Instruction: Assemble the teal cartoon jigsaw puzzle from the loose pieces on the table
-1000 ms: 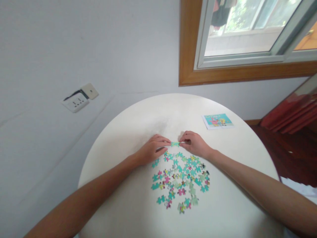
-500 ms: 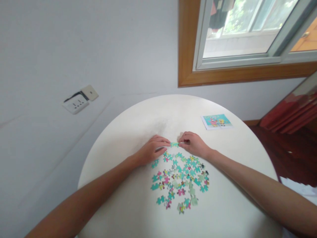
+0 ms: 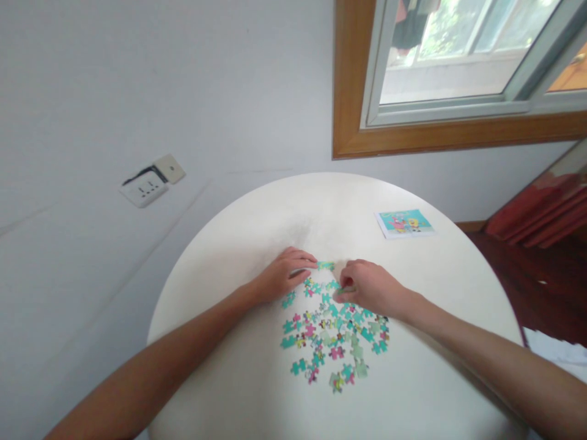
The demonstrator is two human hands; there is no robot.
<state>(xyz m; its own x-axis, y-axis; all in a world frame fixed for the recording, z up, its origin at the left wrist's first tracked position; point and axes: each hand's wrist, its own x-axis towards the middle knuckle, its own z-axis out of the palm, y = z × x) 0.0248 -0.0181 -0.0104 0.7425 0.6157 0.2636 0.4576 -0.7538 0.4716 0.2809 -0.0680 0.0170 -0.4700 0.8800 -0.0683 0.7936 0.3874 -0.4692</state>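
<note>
A heap of loose jigsaw pieces (image 3: pixel 337 336), teal, pink and pale green, lies spread on the round white table (image 3: pixel 257 244). Just beyond the heap sits a small joined green strip of pieces (image 3: pixel 326 265). My left hand (image 3: pixel 284 275) rests on the table with its fingertips pinching the left end of that strip. My right hand (image 3: pixel 367 288) hovers over the far edge of the heap, fingers curled and pinched at a piece I cannot make out.
A small picture card (image 3: pixel 403 222) with cartoon figures lies at the table's far right. The wall behind carries a socket plate (image 3: pixel 143 188). A wood-framed window (image 3: pixel 348 91) is at upper right, red-brown furniture (image 3: pixel 541 214) at the right.
My right hand let go of the green strip's right end and drew back toward me, onto the far edge of the heap. My left hand stayed on the strip.
</note>
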